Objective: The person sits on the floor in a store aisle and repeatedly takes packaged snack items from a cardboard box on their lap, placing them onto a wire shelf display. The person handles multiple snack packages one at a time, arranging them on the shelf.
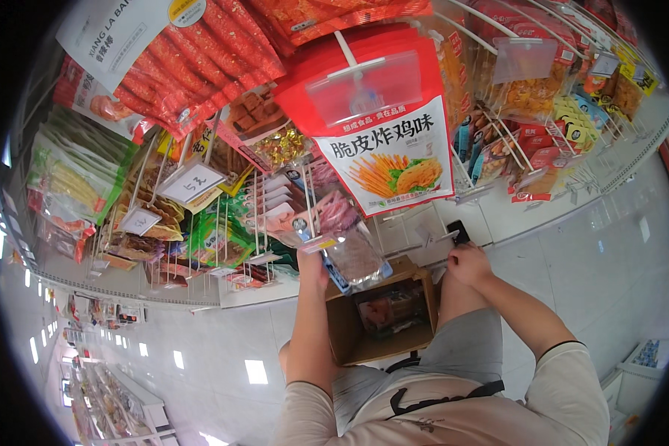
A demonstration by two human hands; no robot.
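My left hand (312, 270) reaches up to the lower hooks of the snack rack, against a clear packet with blue edges (358, 259). Its fingers are mostly hidden behind that packet, so I cannot make out whether they grip it. Near my right knee, my right hand (468, 263) is closed with its fingers curled. A small black object (459, 232) sticks up from it, its kind unclear. Between my legs stands an open cardboard box (340, 327) with some clear plastic packets (390, 308) inside.
Overhead hangs a large red and white snack bag (398, 160). Red stick snacks (193, 63) crowd the upper left. Green packets (219, 234) and other bags fill hooks with price tags (191, 183). White shelf edges curve along both sides above a shiny tiled floor (572, 286).
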